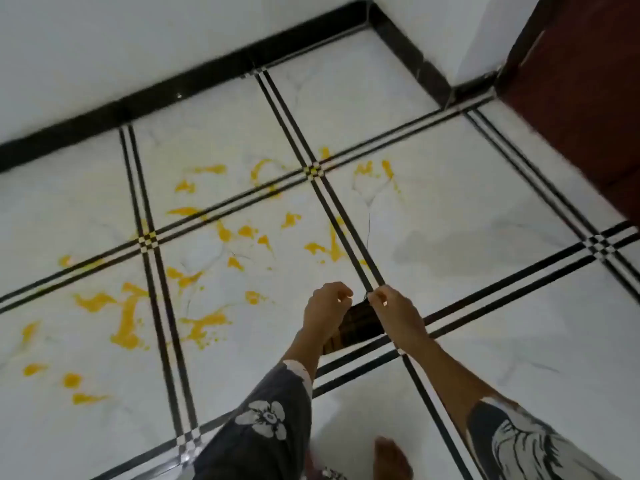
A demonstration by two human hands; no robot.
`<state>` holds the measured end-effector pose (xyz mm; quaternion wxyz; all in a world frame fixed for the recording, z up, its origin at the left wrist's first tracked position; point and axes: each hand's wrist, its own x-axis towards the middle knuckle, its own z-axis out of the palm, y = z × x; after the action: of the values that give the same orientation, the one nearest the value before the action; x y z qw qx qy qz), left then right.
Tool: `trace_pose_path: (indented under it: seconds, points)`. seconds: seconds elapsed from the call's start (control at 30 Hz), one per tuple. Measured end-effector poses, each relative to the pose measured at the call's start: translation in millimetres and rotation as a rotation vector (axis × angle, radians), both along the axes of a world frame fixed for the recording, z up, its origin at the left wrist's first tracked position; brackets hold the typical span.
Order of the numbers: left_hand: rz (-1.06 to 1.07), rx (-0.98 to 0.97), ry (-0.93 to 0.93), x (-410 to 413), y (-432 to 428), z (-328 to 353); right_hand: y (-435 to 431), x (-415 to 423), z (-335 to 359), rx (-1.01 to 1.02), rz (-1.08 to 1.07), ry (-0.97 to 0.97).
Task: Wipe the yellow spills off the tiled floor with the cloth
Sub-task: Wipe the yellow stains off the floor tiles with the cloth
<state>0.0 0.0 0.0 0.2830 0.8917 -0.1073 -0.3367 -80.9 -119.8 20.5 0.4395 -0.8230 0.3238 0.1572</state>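
A dark brown cloth is being held above the tiled floor, stretched between the left hand and right hand, with the fingers of each hand being pinched shut on an upper corner. Yellow spills are being left scattered across the tiles to the left of the hands, well apart from the cloth.

The single head camera is looking steeply down from standing height at the tiled floor. It is facing a wall corner, tilted, with both forearms entering from below.
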Motion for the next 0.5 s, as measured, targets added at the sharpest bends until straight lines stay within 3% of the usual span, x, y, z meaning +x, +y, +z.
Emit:
trace_pose_path:
  seconds: [0.13,0.3,0.5]
  points:
    - [-0.147,0.113,0.025,6,-22,-135,-18,12,-138,-0.097,0.045,-0.005]
    - [-0.481,0.24,-0.203,3,-38,-236,-45,14,-237,-0.317,0.247,-0.104]
    - [-0.339,0.084,-0.218,10,-39,-267,-64,23,-299,-0.501,0.229,-0.347]
